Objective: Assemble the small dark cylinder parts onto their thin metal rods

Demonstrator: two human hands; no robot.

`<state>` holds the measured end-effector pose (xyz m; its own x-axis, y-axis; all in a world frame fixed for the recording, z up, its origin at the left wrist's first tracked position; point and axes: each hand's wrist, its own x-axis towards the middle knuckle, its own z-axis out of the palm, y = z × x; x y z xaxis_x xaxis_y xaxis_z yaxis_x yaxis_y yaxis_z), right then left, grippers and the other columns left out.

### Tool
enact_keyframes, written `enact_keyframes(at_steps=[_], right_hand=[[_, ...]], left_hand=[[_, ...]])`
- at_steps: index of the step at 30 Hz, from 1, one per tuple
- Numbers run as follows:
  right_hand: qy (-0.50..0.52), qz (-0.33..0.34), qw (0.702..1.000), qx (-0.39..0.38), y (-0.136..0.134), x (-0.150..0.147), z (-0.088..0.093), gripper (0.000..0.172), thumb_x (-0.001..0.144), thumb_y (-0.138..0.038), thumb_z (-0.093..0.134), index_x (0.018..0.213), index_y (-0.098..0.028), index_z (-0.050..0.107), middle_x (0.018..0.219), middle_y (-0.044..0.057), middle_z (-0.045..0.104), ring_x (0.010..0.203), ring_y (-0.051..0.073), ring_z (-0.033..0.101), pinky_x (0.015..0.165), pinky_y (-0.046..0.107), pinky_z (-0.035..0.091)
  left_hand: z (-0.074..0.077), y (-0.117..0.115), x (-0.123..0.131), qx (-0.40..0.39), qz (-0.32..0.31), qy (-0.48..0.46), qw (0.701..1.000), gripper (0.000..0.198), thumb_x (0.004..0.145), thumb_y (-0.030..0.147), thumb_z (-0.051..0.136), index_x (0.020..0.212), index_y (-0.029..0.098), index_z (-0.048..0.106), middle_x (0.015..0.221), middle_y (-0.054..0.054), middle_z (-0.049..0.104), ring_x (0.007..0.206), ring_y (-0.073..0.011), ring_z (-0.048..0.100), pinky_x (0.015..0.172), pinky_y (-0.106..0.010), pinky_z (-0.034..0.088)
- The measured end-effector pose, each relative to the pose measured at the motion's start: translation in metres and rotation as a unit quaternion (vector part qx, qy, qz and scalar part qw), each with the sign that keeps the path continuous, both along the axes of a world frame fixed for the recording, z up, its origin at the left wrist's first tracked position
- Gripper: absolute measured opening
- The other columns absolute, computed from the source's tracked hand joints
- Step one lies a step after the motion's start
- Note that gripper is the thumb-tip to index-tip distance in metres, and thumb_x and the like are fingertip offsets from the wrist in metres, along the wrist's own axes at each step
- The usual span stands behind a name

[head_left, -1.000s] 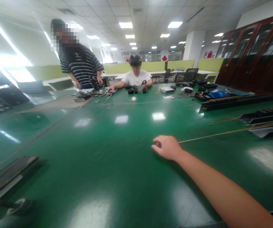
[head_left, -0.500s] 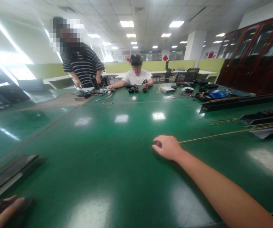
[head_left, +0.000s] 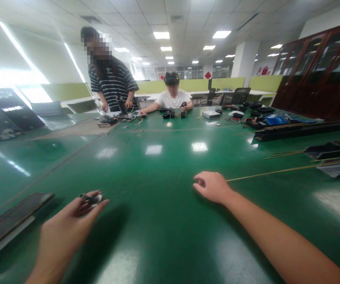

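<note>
My left hand [head_left: 65, 227] is raised above the green table [head_left: 158, 189] at the lower left. Its thumb and fingers close round a small object [head_left: 93, 199], dark with a silvery-white part, whose kind I cannot make out. At right of centre, my right hand [head_left: 212, 187] is at the tabletop, fingers loosely curled with a gap between thumb and forefinger. Nothing shows in that gap. A thin brass-coloured rod [head_left: 270, 172] runs from behind this hand towards the right; its left end is hidden.
A flat dark panel [head_left: 13, 221] lies at the left. Black channel-shaped profiles [head_left: 300, 130] and several thin rods are on the right. Farther back are a blue item [head_left: 276, 119] and a white box [head_left: 211, 114]. One person [head_left: 113, 85] stands, another [head_left: 174, 98] sits opposite.
My left hand has risen from the lower left corner towards the middle, bringing the small object into view. The right hand keeps its pose; the whole view has shifted slightly.
</note>
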<state>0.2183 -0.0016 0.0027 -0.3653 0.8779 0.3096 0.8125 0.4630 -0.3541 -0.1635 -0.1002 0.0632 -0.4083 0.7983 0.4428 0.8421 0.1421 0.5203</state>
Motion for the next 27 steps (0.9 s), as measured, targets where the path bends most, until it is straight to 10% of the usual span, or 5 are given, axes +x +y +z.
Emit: enact_keyframes(at_steps=[10,16,27], right_hand=[[0.005,0.019,1.0,0.01,-0.003,0.004,0.001,0.025,0.086,-0.036,0.062,0.105,-0.024,0.072,0.09,0.001,0.074,0.08,0.019,0.067,0.071,0.03,0.047],[0.05,0.033,0.998,0.011,-0.002,0.004,-0.004,0.02,0.085,-0.03,0.063,0.101,-0.022,0.072,0.092,0.003,0.073,0.082,0.019,0.067,0.074,0.029,0.048],[0.076,0.052,0.995,0.024,-0.006,0.003,-0.002,0.021,0.085,-0.024,0.062,0.103,-0.02,0.071,0.095,0.005,0.073,0.085,0.02,0.066,0.079,0.03,0.048]], left_hand=[[-0.032,0.108,0.155,0.026,-0.306,-0.107,0.946,0.029,0.074,0.03,0.074,0.102,0.02,0.071,0.098,-0.004,0.074,0.084,-0.0202,0.07,0.082,-0.035,0.057],[-0.061,0.097,0.164,0.044,-0.425,-0.005,0.904,0.02,0.078,0.021,0.072,0.098,0.023,0.071,0.098,-0.004,0.072,0.094,-0.0213,0.066,0.087,-0.037,0.054],[-0.065,0.102,0.169,-0.022,-0.472,-0.141,0.87,0.026,0.079,0.025,0.074,0.104,0.022,0.068,0.114,-0.005,0.072,0.105,-0.0201,0.068,0.096,-0.035,0.055]])
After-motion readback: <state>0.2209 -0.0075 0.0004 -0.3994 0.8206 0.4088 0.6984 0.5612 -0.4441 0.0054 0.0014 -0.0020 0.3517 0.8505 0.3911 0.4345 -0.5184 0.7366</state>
